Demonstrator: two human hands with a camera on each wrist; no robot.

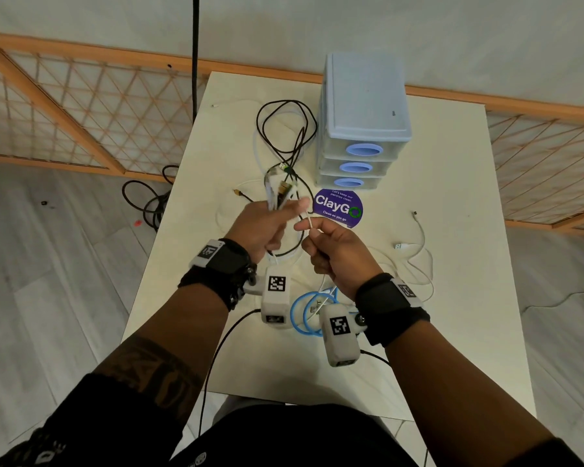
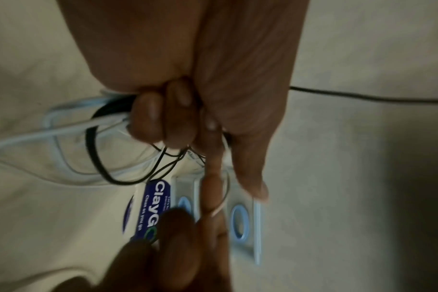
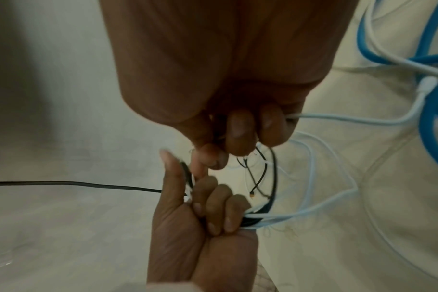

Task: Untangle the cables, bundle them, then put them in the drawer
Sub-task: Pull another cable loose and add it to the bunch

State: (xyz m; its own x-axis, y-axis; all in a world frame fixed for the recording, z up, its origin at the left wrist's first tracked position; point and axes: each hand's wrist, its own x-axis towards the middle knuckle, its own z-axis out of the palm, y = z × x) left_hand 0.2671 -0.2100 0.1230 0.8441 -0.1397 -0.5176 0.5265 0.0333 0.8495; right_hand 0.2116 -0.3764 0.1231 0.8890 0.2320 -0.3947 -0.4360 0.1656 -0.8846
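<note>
We are in the untangling step, by our reading: our left hand [image 1: 263, 227] is curled round a gathered bunch of cables [image 1: 279, 193], black and white, while our right hand [image 1: 334, 251] pinches a white cable [image 1: 309, 224] leading out of it. Next, we judge, that strand must be drawn free without tightening the black loops [image 1: 284, 129] lying beside the drawer unit [image 1: 361, 129], whose drawers look shut. A blue cable [image 1: 299, 315] lies coiled near us. The pale table [image 1: 452, 264] stands by a wooden lattice screen [image 1: 81, 106] on grey flooring.

A drawer unit [image 1: 364, 123] stands at the bench's [image 1: 452, 264] far right; tangled cables [image 1: 285, 129] lie left of it, a sticker [image 1: 338, 207] before it.
</note>
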